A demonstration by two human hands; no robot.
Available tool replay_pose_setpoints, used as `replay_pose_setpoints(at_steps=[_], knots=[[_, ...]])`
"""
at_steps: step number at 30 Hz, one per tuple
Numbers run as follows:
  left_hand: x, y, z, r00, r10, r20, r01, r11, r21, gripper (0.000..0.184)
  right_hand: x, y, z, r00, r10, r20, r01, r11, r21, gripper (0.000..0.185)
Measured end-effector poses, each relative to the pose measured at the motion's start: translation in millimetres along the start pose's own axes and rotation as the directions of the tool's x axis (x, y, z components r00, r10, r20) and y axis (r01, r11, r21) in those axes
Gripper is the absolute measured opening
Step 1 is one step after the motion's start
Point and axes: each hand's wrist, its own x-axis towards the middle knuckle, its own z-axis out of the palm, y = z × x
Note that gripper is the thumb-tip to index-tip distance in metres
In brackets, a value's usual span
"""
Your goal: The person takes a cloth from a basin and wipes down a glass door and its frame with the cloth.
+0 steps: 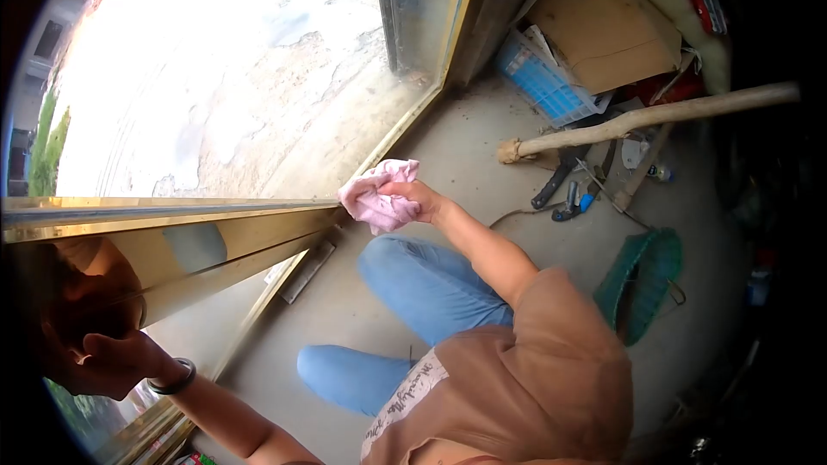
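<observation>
My right hand (417, 200) is closed around a crumpled pink cloth (379, 198). The cloth meets the corner where the gold door frame (293, 204) joins the gold-edged threshold. At the lower left, my left hand (116, 363), with a bracelet (175, 377) at the wrist, is up against the shiny gold door (250, 237). Its thumb shows, but the other fingers are lost in shadow, so their grip is unclear. A dark reflection shows in the door's surface above that hand.
Pale, cracked ground (215, 112) lies outside the doorway. On the floor to the right are a blue basket (551, 77), cardboard (603, 21), a wooden stick (637, 123), several hand tools (564, 194) and a green dustpan-like container (633, 284). My jeans-clad knees (422, 280) are close to the door.
</observation>
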Motion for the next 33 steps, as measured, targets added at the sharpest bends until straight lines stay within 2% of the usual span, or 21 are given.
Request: replay_pose_setpoints(at_steps=[1, 2, 3, 4, 5, 6, 7, 8, 9, 12, 15, 16, 17, 19, 20, 22, 24, 26, 28, 30, 33], knots=[[0.3, -2.3, -0.9, 1.0, 0.025, 0.004, -0.025, 1.0, 0.004, 0.052, -0.2, 1.0, 0.0, 0.998, -0.046, -0.043, 0.05, 0.994, 0.099, 0.039], [0.7, -4.8, -1.8, 0.999, 0.049, 0.008, -0.049, 0.999, 0.008, 0.051, 3.3, -10.9, -6.9, 0.961, -0.134, -0.243, 0.177, 0.97, 0.166, 0.033], [1.1, -4.6, -2.3, 1.0, 0.019, 0.02, -0.019, 0.999, -0.027, 0.05, 8.5, -26.9, -15.9, 0.844, -0.258, -0.47, 0.346, 0.932, 0.11, 0.032], [4.6, 0.5, -0.5, 1.0, 0.008, -0.003, -0.008, 1.0, -0.018, 0.052, 22.5, -41.6, -51.8, 0.689, -0.36, -0.629, 0.461, 0.888, -0.003, 0.031], [8.3, 5.5, 1.3, 1.0, -0.003, -0.026, 0.003, 1.0, -0.009, 0.054, 37.6, -65.8, -72.9, 0.459, -0.436, -0.774, 0.508, 0.843, -0.173, 0.032], [15.5, 21.3, 1.1, 0.996, 0.002, -0.084, 0.002, 0.999, 0.044, 0.057, 46.2, -91.7, -79.1, 0.284, -0.591, -0.755, 0.533, 0.752, -0.388, 0.04], [19.7, 32.0, 3.6, 0.99, 0.01, -0.139, 0.003, 0.996, 0.094, 0.061, 63.4, -109.1, -108.8, 0.21, -0.693, -0.69, 0.42, 0.701, -0.576, 0.046], [21.4, 32.9, 3.7, 0.989, 0.082, -0.123, -0.061, 0.984, 0.165, 0.056, 82.5, -118.2, -139.5, 0.154, -0.784, -0.602, 0.28, 0.618, -0.734, 0.051], [22.0, 30.1, -1.8, 0.983, 0.152, -0.101, -0.125, 0.964, 0.234, 0.052, 104.6, -123.6, -152.6, 0.071, -0.797, -0.6, -0.005, 0.601, -0.799, 0.054], [20.4, 24.0, -3.6, 0.979, 0.19, -0.071, -0.159, 0.937, 0.312, 0.051, 141.4, -101.1, -124.2, 0.183, -0.797, -0.576, -0.503, 0.427, -0.751, 0.03], [21.0, 20.0, -1.9, 0.977, 0.204, -0.057, -0.173, 0.924, 0.341, 0.05, 144.4, -64.0, -128.9, 0.371, -0.788, -0.491, -0.404, 0.339, -0.85, 0.01], [20.4, 19.2, -0.1, 0.978, 0.203, -0.056, -0.172, 0.925, 0.34, 0.05, 141.2, -45.7, -138.1, 0.407, -0.821, -0.401, -0.344, 0.269, -0.9, 0.011], [19.1, 19.0, 2.0, 0.977, 0.204, -0.056, -0.174, 0.927, 0.334, 0.049, 133.5, -29.3, -121.2, 0.412, -0.825, -0.387, -0.416, 0.208, -0.885, 0.013], [14.4, 18.0, 4.8, 0.981, 0.182, -0.063, -0.153, 0.936, 0.317, 0.049, 136.1, 26.4, -115.1, 0.5, -0.795, -0.343, -0.497, 0.061, -0.865, 0.035], [12.0, 16.5, 5.5, 0.982, 0.177, -0.069, -0.147, 0.938, 0.314, 0.049, 126.6, 44.3, -89.6, 0.618, -0.635, -0.464, -0.506, 0.132, -0.853, 0.037], [9.8, 12.3, 4.0, 0.983, 0.169, -0.077, -0.136, 0.939, 0.316, 0.048, 124.1, 115.0, -62.3, 0.665, -0.636, -0.392, -0.448, 0.08, -0.89, 0.04], [9.3, 9.6, 2.5, 0.982, 0.171, -0.084, -0.137, 0.938, 0.317, 0.048, 133.4, 176.2, -67.2, 0.821, -0.52, -0.234, -0.294, -0.033, -0.955, 0.043], [8.8, 6.6, -0.6, 0.981, 0.174, -0.086, -0.137, 0.934, 0.329, 0.048, 154.2, 225.7, -99.3, 0.903, -0.404, -0.145, -0.184, -0.06, -0.981, 0.043], [8.6, 2.7, -3.3, 0.982, 0.172, -0.081, -0.134, 0.928, 0.348, 0.047, 115.0, 150.7, -48.2, 0.972, -0.161, -0.173, -0.203, -0.193, -0.96, 0.037], [5.0, 0.4, -6.1, 0.983, 0.166, -0.079, -0.126, 0.919, 0.374, 0.047, 99.6, 109.8, -55.4, 0.991, -0.134, 0.03, -0.038, -0.478, -0.878, 0.031], [6.7, -4.9, -11.4, 0.982, 0.182, -0.06, -0.141, 0.898, 0.418, 0.047, 109.0, 53.2, -100.9, 0.955, -0.258, 0.149, -0.07, -0.681, -0.729, 0.024]])
